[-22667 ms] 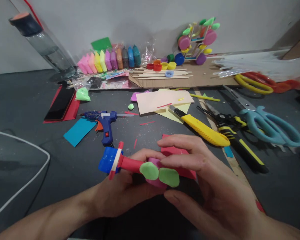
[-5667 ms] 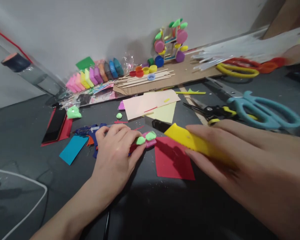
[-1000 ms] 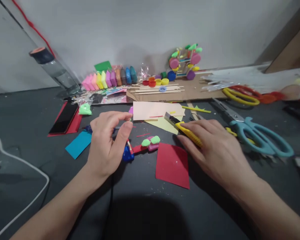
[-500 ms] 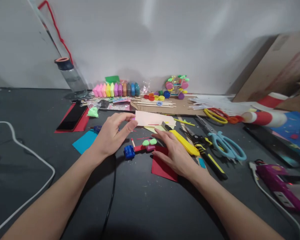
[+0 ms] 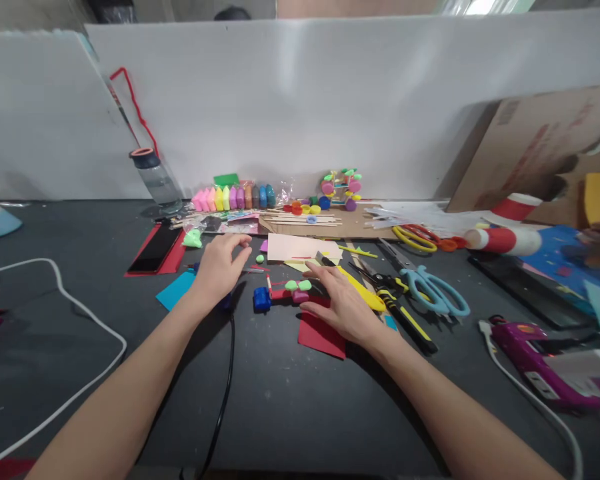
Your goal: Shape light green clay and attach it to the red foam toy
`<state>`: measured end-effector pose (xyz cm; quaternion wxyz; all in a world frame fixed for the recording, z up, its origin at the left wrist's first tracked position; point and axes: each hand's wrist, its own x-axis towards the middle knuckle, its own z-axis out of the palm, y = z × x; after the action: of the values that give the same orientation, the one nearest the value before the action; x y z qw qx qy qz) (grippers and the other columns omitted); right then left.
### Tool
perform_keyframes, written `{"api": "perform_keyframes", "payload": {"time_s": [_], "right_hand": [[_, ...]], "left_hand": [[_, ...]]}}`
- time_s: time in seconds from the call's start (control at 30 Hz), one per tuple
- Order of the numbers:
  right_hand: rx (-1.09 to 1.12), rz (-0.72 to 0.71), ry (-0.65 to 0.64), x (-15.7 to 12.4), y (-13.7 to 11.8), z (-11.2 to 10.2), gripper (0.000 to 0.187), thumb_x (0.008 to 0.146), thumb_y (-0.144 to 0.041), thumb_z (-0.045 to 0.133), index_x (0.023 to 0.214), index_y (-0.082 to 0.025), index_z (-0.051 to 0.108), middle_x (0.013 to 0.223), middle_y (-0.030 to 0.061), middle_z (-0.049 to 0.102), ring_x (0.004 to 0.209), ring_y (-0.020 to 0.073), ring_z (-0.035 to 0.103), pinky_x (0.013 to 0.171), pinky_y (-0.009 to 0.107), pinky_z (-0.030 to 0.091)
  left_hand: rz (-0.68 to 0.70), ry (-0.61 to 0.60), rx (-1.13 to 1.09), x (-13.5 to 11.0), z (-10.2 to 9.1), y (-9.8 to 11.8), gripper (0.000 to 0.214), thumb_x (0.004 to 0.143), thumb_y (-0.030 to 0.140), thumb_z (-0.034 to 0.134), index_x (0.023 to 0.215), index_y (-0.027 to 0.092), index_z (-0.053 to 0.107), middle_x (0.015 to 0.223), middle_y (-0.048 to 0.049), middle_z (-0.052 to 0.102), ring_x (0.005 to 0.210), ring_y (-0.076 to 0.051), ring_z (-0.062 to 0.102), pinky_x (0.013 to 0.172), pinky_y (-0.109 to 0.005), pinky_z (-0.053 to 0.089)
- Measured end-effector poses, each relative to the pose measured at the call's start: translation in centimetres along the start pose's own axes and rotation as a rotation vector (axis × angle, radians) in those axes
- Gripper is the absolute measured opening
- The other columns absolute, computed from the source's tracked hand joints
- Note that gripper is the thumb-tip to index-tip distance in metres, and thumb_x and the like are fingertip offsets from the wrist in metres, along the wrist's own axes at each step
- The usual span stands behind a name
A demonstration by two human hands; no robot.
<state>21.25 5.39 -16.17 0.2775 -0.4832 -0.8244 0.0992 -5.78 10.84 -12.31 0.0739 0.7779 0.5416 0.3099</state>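
Resting flat on the red paper [image 5: 320, 337], our right hand [image 5: 343, 303] lies with its fingers stretched out and slightly apart, gripping nothing. Its fingertips come just beside the little craft piece [image 5: 280, 293]. That piece lies on the dark table [image 5: 290, 413] between our two hands, with a blue cap at its left end, a red stick in the middle, and two green clay blobs on a pink bit at its right end. Our left hand [image 5: 221, 265] is loosely open and empty, fingers a little curled, above the blue glue gun [image 5: 226, 303]. It hides most of the gun, and we cannot tell whether it touches it. A black cord [image 5: 224, 400] runs from there towards us. Just right of our right hand lies a yellow knife [image 5: 367, 297], with teal scissors [image 5: 435, 290] beyond it. A blue card [image 5: 176, 290] lies left of our left wrist.
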Motion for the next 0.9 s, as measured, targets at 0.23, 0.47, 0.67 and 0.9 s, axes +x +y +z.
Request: {"api": "perform_keyframes", "payload": {"time_s": [0.23,0.47,0.67,0.9], "right_hand": [[0.025,0.08,0.193,-0.7,1.6,-1.0,0.034,0.1,-0.039,0.062,0.127,-0.019,0.061,0.125,0.0089,0.064,0.106,0.0226,0.066,0.092,0.045,0.058],[0.04,0.036,0.216,-1.0,2.2,-1.5,0.027,0.1,-0.038,0.062,0.119,-0.018,0.064,0.119,0.0076,0.066,0.101,0.0202,0.067,0.088,0.041,0.059],[0.041,0.003,0.255,-1.1,2.1,-1.6,0.027,0.1,-0.038,0.063,0.118,-0.018,0.064,0.119,0.0075,0.067,0.102,0.0205,0.067,0.089,0.042,0.059],[0.032,-0.022,0.298,-1.3,2.5,-2.0,0.026,0.1,-0.038,0.062,0.117,-0.018,0.065,0.118,0.0071,0.067,0.099,0.0196,0.067,0.087,0.041,0.059]], "left_hand": [[0.02,-0.247,0.274,1.7,0.3,0.4,0.036,0.098,0.036,0.064,0.129,0.018,0.061,0.131,-0.011,0.064,0.111,-0.025,0.066,0.093,-0.048,0.058],[0.019,-0.392,0.364,3.6,2.0,1.1,0.036,0.098,0.036,0.064,0.129,0.018,0.061,0.131,-0.011,0.064,0.11,-0.025,0.066,0.092,-0.047,0.058],[-0.021,-0.382,0.268,4.0,3.1,0.7,0.036,0.098,0.036,0.064,0.129,0.018,0.061,0.131,-0.0111,0.064,0.11,-0.026,0.066,0.092,-0.048,0.058],[-0.124,-0.226,-0.091,3.5,1.7,-0.1,0.036,0.098,0.036,0.064,0.129,0.018,0.061,0.131,-0.011,0.064,0.11,-0.025,0.066,0.092,-0.047,0.058]]}}
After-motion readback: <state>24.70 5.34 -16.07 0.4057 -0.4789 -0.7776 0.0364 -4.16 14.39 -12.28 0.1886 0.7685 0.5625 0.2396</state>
